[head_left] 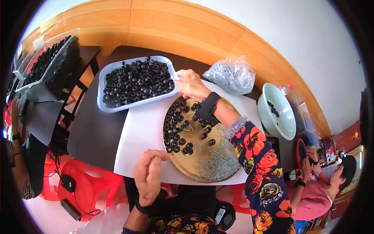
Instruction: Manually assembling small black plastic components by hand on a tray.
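Observation:
A round gold tray (183, 163) carries several black, bead-like round pieces with holes (173, 134), mostly on its left side. Small silvery metal bits, perhaps springs (218, 163), are heaped at its near right. Just off the tray's left edge is my left hand (148, 175), its fingers curled and thumb folded in; whatever they may hold is hidden. My right hand (191, 85) reaches over the tray's far side with fingers closed against the right rim of a pale plastic tub (102, 97) full of black pieces. Its grip is partly hidden, so I cannot tell what it holds.
Behind the tray lies a clear bag of silvery bits (231, 76). A pale green basin (286, 124) with a few black pieces stands at the right. Another person (317, 195) works beyond it. At the left are a clear bin of black pieces (50, 70) and red stools (89, 179).

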### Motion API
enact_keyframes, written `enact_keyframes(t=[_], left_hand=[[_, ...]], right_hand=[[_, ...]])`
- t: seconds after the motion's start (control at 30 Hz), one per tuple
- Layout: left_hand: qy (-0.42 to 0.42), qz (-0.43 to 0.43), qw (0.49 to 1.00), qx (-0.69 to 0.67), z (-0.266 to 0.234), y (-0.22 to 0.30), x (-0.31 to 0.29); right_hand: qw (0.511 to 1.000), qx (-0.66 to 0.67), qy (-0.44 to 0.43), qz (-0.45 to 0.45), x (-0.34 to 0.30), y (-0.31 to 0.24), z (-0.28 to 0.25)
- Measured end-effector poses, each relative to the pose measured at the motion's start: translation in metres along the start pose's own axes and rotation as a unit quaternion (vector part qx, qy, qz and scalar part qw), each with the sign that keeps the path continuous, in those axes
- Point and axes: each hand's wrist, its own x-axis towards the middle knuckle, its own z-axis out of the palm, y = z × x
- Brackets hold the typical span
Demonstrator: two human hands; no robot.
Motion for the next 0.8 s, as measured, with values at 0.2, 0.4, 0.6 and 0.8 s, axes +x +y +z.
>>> enact_keyframes(t=[0.2,0.4,0.6,0.8], left_hand=[[0.155,0.073,0.982,0.077,-0.039,-0.011,0.009],[0.226,0.066,0.968,0.087,-0.050,-0.004,0.013],[0.188,0.042,0.978,0.082,-0.050,0.000,0.014],[0.197,0.057,0.973,0.106,-0.051,-0.003,0.011]], right_hand=[[0.999,0.038,-0.029,-0.001,0.002,0.024,0.001],[0.996,0.079,-0.046,0.013,-0.009,0.020,0.003],[0.989,0.109,-0.087,0.041,-0.005,0.021,-0.011],[0.996,0.030,-0.069,0.045,0.015,0.030,-0.015]])
